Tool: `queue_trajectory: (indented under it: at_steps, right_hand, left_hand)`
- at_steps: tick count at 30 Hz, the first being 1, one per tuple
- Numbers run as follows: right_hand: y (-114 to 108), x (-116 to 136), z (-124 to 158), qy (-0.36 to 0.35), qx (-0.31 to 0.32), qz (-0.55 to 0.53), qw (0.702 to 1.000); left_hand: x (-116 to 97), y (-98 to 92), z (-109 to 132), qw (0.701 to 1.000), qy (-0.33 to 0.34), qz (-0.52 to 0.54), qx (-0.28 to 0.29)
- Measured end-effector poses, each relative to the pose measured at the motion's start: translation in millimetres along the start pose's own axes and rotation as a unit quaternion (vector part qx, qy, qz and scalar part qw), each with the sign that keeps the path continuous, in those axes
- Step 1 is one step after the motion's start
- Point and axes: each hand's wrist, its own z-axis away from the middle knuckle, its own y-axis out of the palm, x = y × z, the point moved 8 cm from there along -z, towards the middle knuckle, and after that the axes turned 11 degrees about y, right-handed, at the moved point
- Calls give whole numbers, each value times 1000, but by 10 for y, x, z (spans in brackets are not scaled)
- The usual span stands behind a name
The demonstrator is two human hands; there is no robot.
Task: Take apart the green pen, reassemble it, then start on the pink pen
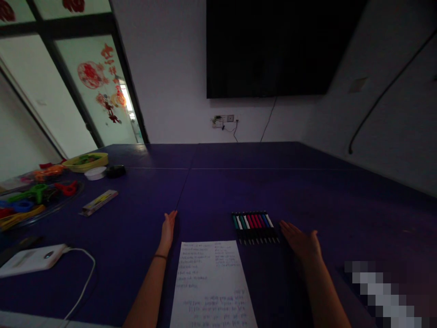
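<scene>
On the dark purple table, my left hand rests on its edge with the fingers stretched forward, left of a handwritten sheet of paper. Nothing is in it. My right hand lies with fingers extended and thumb apart, just right of a row of pens, and it holds nothing. The pens lie side by side with green, white, red and blue barrels and dark ends. They sit beyond the sheet's top right corner.
To the left are a white power bank with a cable, a slim box, a tray of colourful toys, a yellow basket, a white round container and a black one. A large screen hangs ahead.
</scene>
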Motion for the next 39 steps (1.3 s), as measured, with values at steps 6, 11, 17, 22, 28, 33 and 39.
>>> queue_trajectory:
  at_steps: [6,11,17,22,28,33,39]
  right_hand:
    - [-16,-3,-1,5,-10,-8,1000]
    - [-55,-12,-28,-2,-6,-12,1000]
    - [-66,-15,-31,-6,-3,-22,1000]
    - [-44,-11,-25,-3,-4,-13,1000]
    - [-51,-21,-17,-2,1,-17,1000]
    - [26,-22,30,-4,5,11,1000]
    - [72,-60,-5,34,14,20,999]
  left_hand:
    - [-27,-63,1,999,-36,36,-21]
    - [-37,-73,9,998,-34,42,-15]
    - [-31,-80,-7,998,-34,42,-15]
    - [-30,-82,-11,998,-35,41,-17]
    - [-37,-78,2,999,-32,34,-18]
    - [-207,110,84,999,31,18,21]
    - [-7,847,582,972,-162,99,135]
